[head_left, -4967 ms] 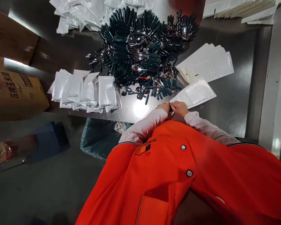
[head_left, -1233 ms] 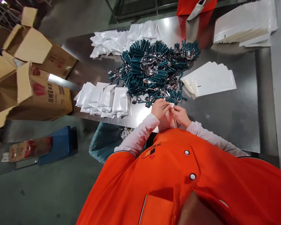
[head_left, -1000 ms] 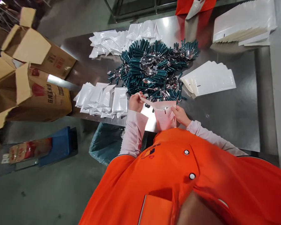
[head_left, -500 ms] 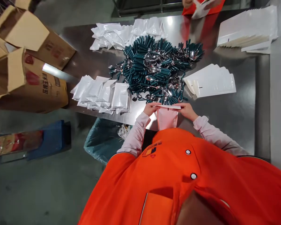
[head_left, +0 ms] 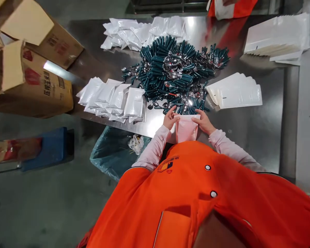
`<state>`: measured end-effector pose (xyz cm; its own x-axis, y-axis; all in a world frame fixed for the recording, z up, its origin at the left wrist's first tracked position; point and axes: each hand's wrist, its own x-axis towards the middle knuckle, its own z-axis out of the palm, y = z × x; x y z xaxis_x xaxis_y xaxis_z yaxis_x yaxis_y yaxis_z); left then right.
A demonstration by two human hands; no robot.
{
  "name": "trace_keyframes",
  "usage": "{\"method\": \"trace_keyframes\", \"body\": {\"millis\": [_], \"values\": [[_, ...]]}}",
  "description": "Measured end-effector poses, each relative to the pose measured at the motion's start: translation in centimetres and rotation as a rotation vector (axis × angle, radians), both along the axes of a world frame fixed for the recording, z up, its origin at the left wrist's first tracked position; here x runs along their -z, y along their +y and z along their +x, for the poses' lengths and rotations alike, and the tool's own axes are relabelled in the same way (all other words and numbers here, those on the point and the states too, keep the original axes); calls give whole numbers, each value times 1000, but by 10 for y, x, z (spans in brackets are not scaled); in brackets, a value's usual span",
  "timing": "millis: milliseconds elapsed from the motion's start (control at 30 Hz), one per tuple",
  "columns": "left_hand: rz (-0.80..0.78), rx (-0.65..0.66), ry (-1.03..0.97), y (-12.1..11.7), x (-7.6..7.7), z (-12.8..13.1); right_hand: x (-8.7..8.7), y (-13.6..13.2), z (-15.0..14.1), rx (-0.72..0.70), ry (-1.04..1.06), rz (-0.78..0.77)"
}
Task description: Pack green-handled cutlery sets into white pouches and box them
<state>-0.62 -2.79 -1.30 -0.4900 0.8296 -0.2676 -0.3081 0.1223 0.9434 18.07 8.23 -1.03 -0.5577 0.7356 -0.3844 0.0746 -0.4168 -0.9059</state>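
Note:
At the near table edge, in front of my orange shirt, a white mailer bag (head_left: 186,128) stands between my hands, its flap folded over along the top. My left hand (head_left: 171,119) has its thumb on the bag's upper left corner, with the index finger raised beyond the edge. Over at the upper right corner, the thumb of my right hand (head_left: 204,122) presses on the bag, fingers behind it. Just beyond the bag lies a big heap of spoons (head_left: 170,74) with dark green handles. What the bag contains is hidden.
Filled white bags (head_left: 134,103) lie left of the spoons, more (head_left: 144,31) behind them. Flat bags (head_left: 243,91) fan out at right, another stack (head_left: 276,36) beyond. Cardboard boxes (head_left: 36,79) stand left; a lined bin (head_left: 111,151) sits below the edge. Opposite, a person's orange clothing (head_left: 244,8) shows.
The bag's flap has been turned down, and its black mark no longer shows. My fingers have loosened along the top edge, thumbs now at the corners. The view has shifted slightly.

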Motion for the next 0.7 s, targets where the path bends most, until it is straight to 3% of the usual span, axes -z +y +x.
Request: {"method": "trace_keyframes", "body": {"millis": [67,167,267,367,467,567,633,700], "values": [[-62,-45,-148,-5,5,14,0,-11,-9,-6,73,-172],[-177,-42,-232,-21,13,38,-1,-19,-16,13,94,-275],[-234,-72,-210,-34,20,56,3,-20,-23,97,73,-295],[-276,-68,29,-37,19,47,5,-19,-35,123,54,-270],[-351,-73,350,-31,-3,-13,-1,-20,-45,51,95,-255],[-455,-141,556,-26,-45,-116,-10,-24,-44,-44,83,-335],[-608,-145,714,-24,-71,-186,-12,-29,-40,-104,-8,-390],[-678,-195,830,-24,-84,-237,-10,-36,-35,-137,-107,-427]]}}
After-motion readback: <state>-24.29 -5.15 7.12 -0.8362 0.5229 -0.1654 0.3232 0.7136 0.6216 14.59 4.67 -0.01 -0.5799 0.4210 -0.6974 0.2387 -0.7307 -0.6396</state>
